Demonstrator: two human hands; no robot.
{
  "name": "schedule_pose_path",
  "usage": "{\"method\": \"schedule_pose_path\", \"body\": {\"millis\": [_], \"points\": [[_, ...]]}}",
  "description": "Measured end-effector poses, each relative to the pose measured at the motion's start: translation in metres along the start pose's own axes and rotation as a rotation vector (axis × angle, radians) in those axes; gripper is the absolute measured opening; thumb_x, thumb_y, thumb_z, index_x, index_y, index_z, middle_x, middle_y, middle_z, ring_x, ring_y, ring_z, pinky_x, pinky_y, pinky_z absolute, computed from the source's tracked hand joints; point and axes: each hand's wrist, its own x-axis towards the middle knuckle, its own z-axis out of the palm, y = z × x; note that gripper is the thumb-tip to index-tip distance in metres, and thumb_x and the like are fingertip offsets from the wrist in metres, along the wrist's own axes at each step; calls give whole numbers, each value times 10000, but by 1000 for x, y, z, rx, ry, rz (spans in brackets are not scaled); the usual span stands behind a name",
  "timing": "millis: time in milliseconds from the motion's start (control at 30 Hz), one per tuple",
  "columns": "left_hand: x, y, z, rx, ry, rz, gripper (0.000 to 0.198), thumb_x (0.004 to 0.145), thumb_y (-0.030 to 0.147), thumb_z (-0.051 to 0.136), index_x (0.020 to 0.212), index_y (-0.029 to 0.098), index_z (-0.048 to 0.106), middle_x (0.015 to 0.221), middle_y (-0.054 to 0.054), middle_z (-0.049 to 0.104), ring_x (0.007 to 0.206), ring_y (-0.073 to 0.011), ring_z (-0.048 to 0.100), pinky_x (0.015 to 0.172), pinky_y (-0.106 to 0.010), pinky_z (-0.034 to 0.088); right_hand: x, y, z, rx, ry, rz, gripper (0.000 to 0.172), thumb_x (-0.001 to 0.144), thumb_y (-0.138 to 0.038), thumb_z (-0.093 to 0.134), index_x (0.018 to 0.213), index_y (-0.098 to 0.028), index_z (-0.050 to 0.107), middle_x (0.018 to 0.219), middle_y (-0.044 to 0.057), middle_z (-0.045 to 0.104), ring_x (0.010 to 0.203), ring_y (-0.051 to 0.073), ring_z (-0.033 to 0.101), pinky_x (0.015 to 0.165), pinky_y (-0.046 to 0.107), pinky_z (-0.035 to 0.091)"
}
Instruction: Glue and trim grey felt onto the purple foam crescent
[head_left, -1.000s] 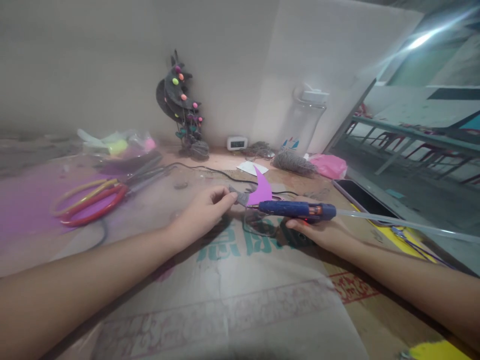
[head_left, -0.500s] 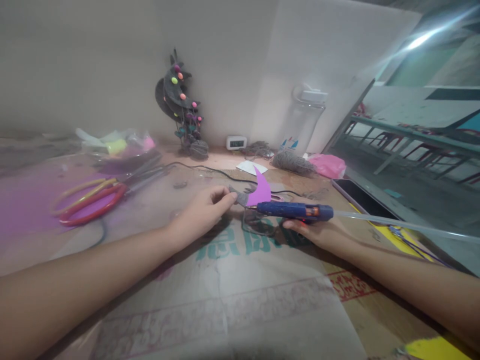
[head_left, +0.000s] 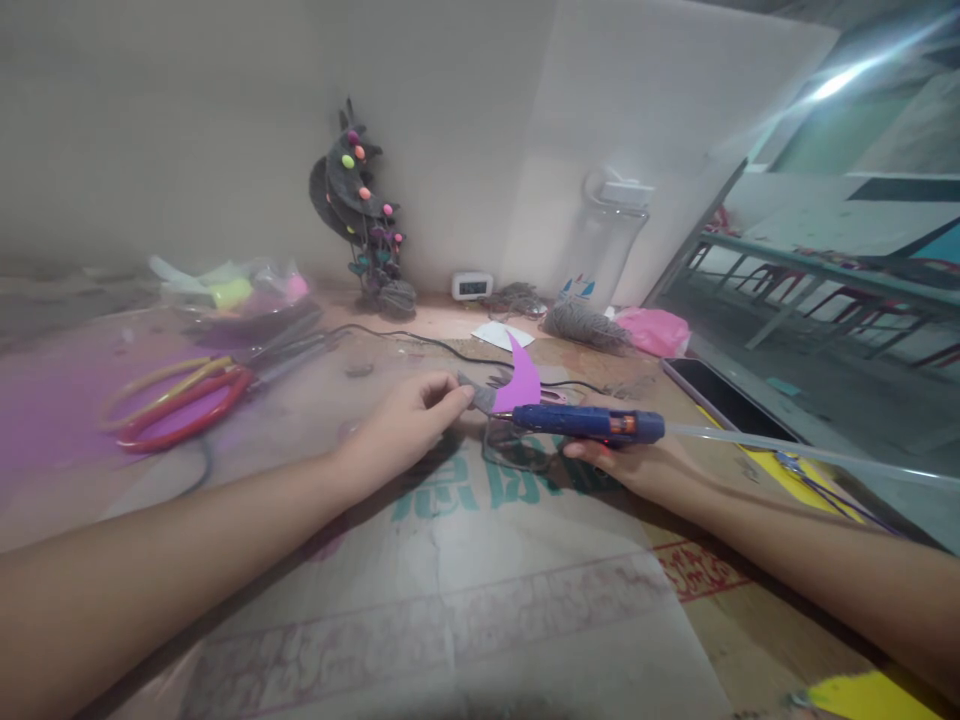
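My left hand (head_left: 429, 412) pinches the tip of a grey felt piece (head_left: 484, 399) between thumb and fingers. A purple crescent-shaped piece (head_left: 523, 378) lies against the grey one and curves upward. My right hand (head_left: 637, 455) is closed around a blue glue gun (head_left: 589, 422), its handle mostly hidden behind the body and fingers. The gun's nozzle points left and meets the lower edge of the purple piece, close to my left fingertips; whether it touches I cannot tell. A long clear glue stick (head_left: 810, 448) sticks out of the gun's back.
Red-and-yellow-handled scissors (head_left: 187, 410) lie at the left. Behind stand a grey moon decoration with coloured beads (head_left: 364, 195), a small digital clock (head_left: 472, 287) and a clear bottle (head_left: 604, 245). Grey yarn (head_left: 585, 328), a black cord (head_left: 442, 347) and a phone (head_left: 731, 402) lie around.
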Motion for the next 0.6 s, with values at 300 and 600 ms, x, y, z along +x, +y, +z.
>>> {"method": "schedule_pose_path", "body": {"millis": [300, 600], "points": [[-1, -1, 0, 18, -2, 7, 335, 899, 390, 476, 637, 194, 401, 613, 49, 405, 597, -120, 408, 576, -247, 311, 1, -5, 0, 67, 31, -25, 286, 759, -452, 697, 953, -243, 672, 904, 30, 705, 815, 226, 666, 748, 329, 572], [-1, -1, 0, 19, -4, -13, 331, 898, 402, 476, 648, 196, 406, 618, 49, 418, 596, -120, 408, 569, -246, 305, 1, -5, 0, 8, 53, 20, 264, 741, -470, 682, 819, -224, 625, 742, 3, 656, 676, 187, 622, 599, 285, 515]]}}
